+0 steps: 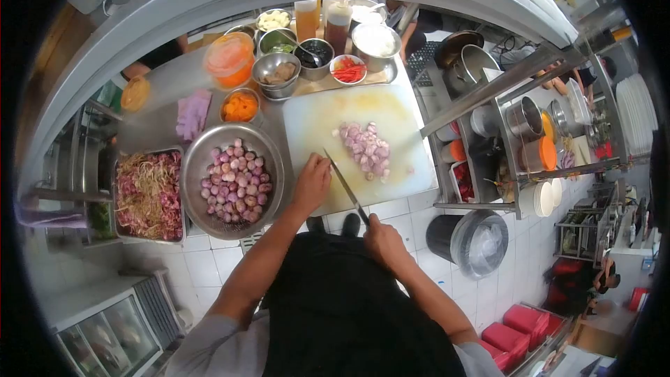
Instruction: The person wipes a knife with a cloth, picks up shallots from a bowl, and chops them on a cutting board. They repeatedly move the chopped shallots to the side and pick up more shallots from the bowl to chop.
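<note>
My right hand (384,239) is wrapped round the handle of a knife (345,185), whose blade points up and left over the near part of the white cutting board (300,108). Close to the blade's tip, at the board's left edge, my left hand (313,180) has its fingers drawn together; whatever they hold is too small to make out. Cut shallots (364,149) form a pile on the board, beyond the knife. Left of my left hand is a metal bowl (190,176) with whole peeled shallots (237,180) in it.
A tray of shallot skins and roots (149,188) lies far left. Behind the board are an orange-lidded tub (229,61), metal bowls and a bowl of red peppers (348,70). A bin (479,243) stands on the floor at right, below shelves. Other people are partly visible.
</note>
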Action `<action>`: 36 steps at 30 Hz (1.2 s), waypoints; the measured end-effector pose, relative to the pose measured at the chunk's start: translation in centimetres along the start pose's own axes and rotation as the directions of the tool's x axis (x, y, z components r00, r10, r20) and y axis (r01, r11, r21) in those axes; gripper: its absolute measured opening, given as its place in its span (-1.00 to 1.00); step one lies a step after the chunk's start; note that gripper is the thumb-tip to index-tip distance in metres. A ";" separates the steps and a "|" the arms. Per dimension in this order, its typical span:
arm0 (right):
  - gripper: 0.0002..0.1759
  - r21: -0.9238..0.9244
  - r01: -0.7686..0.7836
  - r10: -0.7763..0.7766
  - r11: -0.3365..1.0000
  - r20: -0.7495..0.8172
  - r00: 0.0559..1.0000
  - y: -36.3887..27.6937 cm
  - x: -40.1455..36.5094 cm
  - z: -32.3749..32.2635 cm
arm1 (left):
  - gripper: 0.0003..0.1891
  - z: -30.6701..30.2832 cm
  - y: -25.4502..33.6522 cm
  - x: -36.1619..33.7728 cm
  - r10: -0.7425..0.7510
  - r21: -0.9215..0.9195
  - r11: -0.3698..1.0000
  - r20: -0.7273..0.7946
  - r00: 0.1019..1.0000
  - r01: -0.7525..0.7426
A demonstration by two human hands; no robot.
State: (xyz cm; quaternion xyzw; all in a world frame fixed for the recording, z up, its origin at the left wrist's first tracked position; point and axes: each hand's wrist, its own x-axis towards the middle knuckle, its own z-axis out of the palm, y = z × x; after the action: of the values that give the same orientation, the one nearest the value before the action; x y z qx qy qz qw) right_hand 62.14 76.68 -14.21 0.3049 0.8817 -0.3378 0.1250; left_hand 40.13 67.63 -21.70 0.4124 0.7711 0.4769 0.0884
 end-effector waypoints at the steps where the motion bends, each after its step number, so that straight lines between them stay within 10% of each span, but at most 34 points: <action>1: -0.76 -0.004 -0.029 0.029 1.000 0.022 0.999 0.0 -0.1 0.1 | -0.86 -0.2 0.1 0.0 0.004 0.007 1.000 0.013 1.000 -0.004; 10: -0.76 0.182 0.066 -0.079 0.981 0.067 0.995 4.0 2.4 -1.2 | -0.86 0.7 -0.2 -0.2 0.090 0.009 0.996 -0.030 0.995 -0.090; 36: -0.65 -0.130 0.282 -0.277 0.951 0.053 0.959 7.0 2.9 -4.4 | -0.93 2.6 2.4 0.5 -0.057 0.079 0.995 -0.100 0.993 0.065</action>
State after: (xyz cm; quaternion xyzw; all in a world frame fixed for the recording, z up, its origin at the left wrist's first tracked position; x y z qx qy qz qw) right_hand 64.15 85.09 -15.83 0.1619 0.9347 -0.2960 0.1115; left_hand 42.51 70.19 -20.95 0.3679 0.8058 0.4616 0.0483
